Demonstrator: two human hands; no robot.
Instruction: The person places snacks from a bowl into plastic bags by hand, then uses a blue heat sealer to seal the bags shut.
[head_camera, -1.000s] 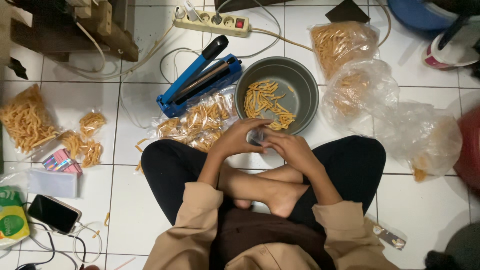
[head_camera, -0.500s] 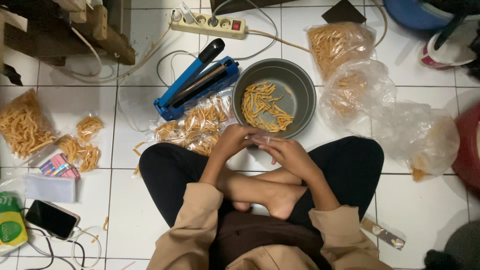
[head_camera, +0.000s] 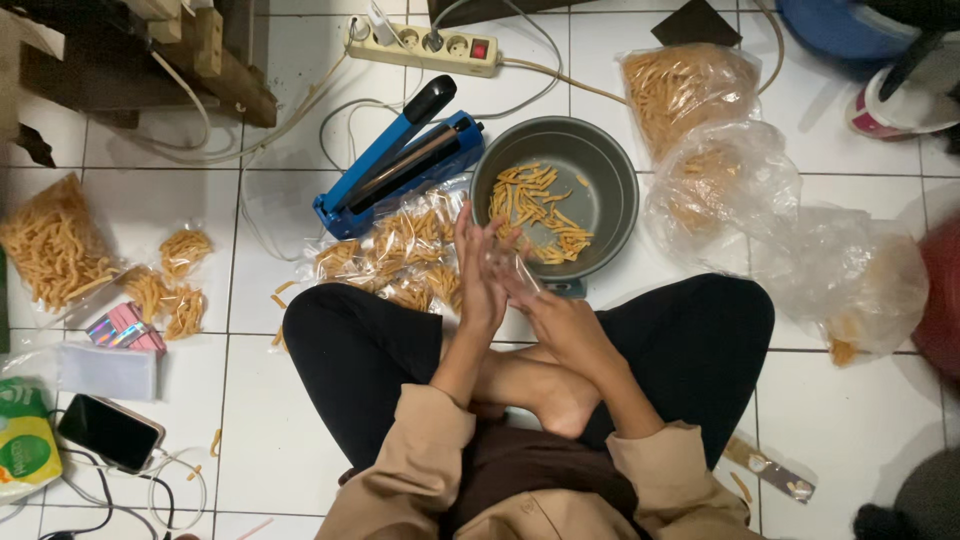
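I sit cross-legged on a white tile floor. My left hand (head_camera: 477, 262) stands upright with its fingers stretched out, and my right hand (head_camera: 548, 312) presses flat against its palm. A small clear plastic bag (head_camera: 524, 271) is squeezed between the two palms, mostly hidden. Just beyond my fingertips is a grey metal pot (head_camera: 612, 168) holding loose yellow stick snacks (head_camera: 535, 210). A heap of small filled snack bags (head_camera: 395, 250) lies to the left of my hands. Behind that heap sits a blue heat sealer (head_camera: 395, 160) with a black handle.
Large clear bags of snacks (head_camera: 685, 85) (head_camera: 850, 280) lie at the right, and more bags (head_camera: 50, 245) at the left. A power strip (head_camera: 425, 45) with cables is at the top, beside a wooden frame (head_camera: 150, 60). A phone (head_camera: 108, 430) and a green packet (head_camera: 22, 440) lie at lower left.
My hands rose from a cupped hold low over my knees to flat palms pressed upright together around the small bag, closer to the pot.
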